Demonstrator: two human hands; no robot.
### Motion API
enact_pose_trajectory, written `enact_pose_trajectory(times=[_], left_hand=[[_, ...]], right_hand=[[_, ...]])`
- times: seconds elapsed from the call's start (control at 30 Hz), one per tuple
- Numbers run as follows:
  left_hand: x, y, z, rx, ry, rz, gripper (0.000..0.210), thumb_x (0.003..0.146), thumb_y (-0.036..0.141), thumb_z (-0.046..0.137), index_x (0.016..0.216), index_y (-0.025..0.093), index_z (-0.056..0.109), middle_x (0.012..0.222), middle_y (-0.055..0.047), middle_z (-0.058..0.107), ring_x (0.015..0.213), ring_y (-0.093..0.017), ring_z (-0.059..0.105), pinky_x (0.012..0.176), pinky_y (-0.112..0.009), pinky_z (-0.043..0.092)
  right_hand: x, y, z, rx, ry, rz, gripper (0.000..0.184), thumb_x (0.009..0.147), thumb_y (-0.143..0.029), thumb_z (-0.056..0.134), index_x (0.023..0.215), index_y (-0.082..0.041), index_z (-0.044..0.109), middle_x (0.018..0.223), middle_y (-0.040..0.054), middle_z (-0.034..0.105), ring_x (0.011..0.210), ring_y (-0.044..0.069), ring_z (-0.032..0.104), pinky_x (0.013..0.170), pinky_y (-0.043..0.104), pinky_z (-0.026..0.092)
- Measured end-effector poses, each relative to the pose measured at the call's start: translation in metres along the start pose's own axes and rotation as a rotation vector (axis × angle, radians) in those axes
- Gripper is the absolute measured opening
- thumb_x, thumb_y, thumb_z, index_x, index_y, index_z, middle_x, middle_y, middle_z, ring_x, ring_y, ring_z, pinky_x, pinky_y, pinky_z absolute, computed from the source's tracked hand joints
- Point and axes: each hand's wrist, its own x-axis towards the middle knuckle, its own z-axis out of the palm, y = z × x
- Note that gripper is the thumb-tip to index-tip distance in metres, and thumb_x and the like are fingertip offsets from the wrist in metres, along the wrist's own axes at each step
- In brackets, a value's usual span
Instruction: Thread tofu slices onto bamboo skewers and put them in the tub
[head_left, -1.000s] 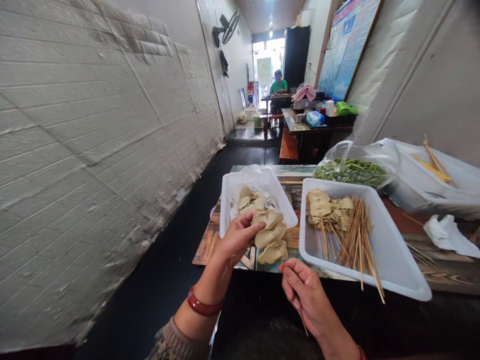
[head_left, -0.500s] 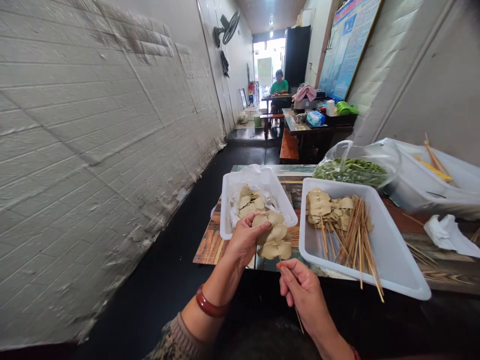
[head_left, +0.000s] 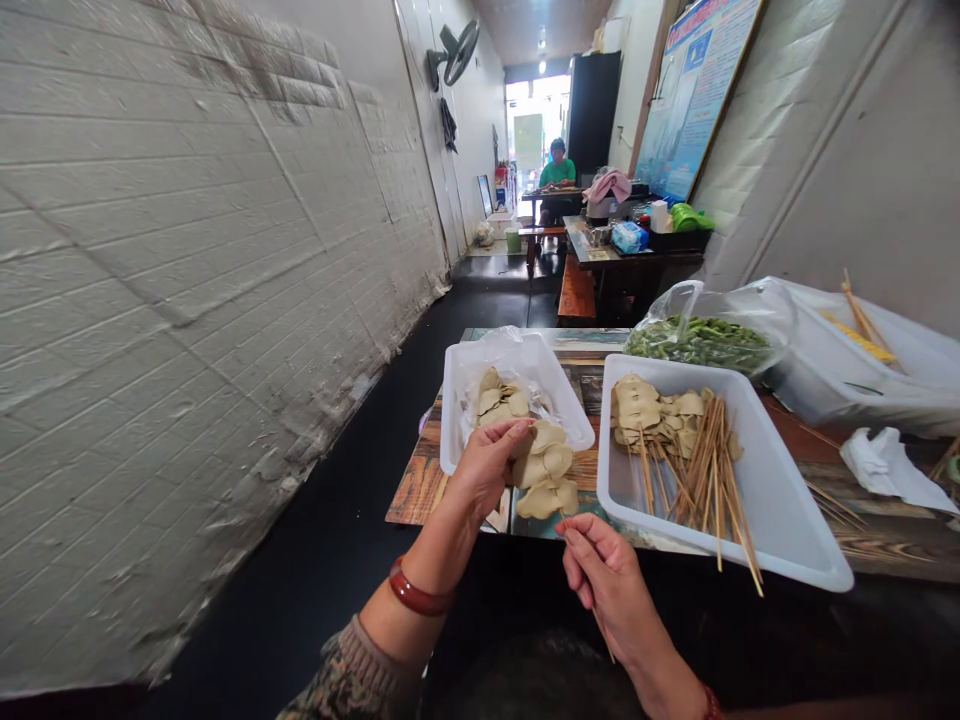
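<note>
Fingers of the right hand (head_left: 613, 582) pinch a thin stick (head_left: 604, 635). Fingers of the left hand (head_left: 482, 468) pinch the top of the flat tan slices (head_left: 546, 466) on it, near a white box (head_left: 556, 375).

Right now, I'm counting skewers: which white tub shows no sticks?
The left tub, holding slices and clear plastic; the middle tub and rightmost tub show sticks.

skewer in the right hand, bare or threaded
Threaded: the skewer runs up from the right hand into several beige slices.
</note>
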Motion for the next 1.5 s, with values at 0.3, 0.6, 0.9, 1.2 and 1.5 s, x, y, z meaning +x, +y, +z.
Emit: enact_pose_trajectory(times=[0.3, 0.6, 0.9, 1.2, 1.5], left_hand=[[0.008, -0.007, 0.001, 0.141, -0.015, 0.03, 0.035, 0.05, 0.039, 0.088, 0.06, 0.013, 0.068, 0.054, 0.002, 0.057, 0.047, -0.007, 0.049, 0.045, -0.017, 0.037], [0.01, -0.001, -0.009, -0.094, -0.124, -0.071, 0.045, 0.065, 0.044, 0.082, 0.099, 0.017, 0.069, 0.086, -0.005, 0.072, 0.073, -0.017, 0.067, 0.067, -0.027, 0.053], [-0.018, -0.019, -0.009, -0.112, -0.209, -0.11, 0.038, 0.066, 0.044, 0.082, 0.091, 0.016, 0.072, 0.084, -0.007, 0.073, 0.077, -0.02, 0.068, 0.069, -0.031, 0.053], [-0.028, -0.034, -0.004, -0.098, -0.087, 0.001, 0.035, 0.063, 0.04, 0.084, 0.082, 0.013, 0.073, 0.074, -0.005, 0.072, 0.064, -0.015, 0.064, 0.065, -0.026, 0.05], [-0.034, -0.041, -0.008, -0.067, -0.084, 0.034, 0.036, 0.063, 0.039, 0.084, 0.087, 0.013, 0.075, 0.082, -0.007, 0.075, 0.078, -0.019, 0.068, 0.075, -0.028, 0.049]], right_hand=[[0.003, 0.007, 0.001, -0.069, 0.015, -0.039, 0.035, 0.084, -0.051, 0.066, 0.085, -0.016, 0.062, 0.047, -0.0069, 0.051, 0.035, 0.004, 0.033, 0.035, 0.017, 0.019], [0.009, -0.005, 0.003, 0.086, 0.031, -0.054, 0.034, 0.082, -0.049, 0.069, 0.088, -0.016, 0.064, 0.05, -0.0064, 0.051, 0.039, 0.006, 0.032, 0.036, 0.017, 0.021], [0.016, -0.021, 0.017, 0.071, 0.005, -0.111, 0.032, 0.083, -0.048, 0.068, 0.087, -0.017, 0.063, 0.051, -0.0062, 0.051, 0.04, 0.007, 0.034, 0.036, 0.018, 0.023], [0.012, -0.014, 0.021, 0.043, 0.009, -0.122, 0.032, 0.083, -0.048, 0.068, 0.087, -0.016, 0.062, 0.059, -0.0044, 0.057, 0.045, 0.007, 0.045, 0.043, 0.019, 0.034], [-0.002, -0.018, 0.023, 0.181, -0.015, -0.038, 0.03, 0.081, -0.041, 0.07, 0.098, -0.02, 0.056, 0.062, -0.0076, 0.055, 0.04, 0.004, 0.039, 0.035, 0.014, 0.022]])
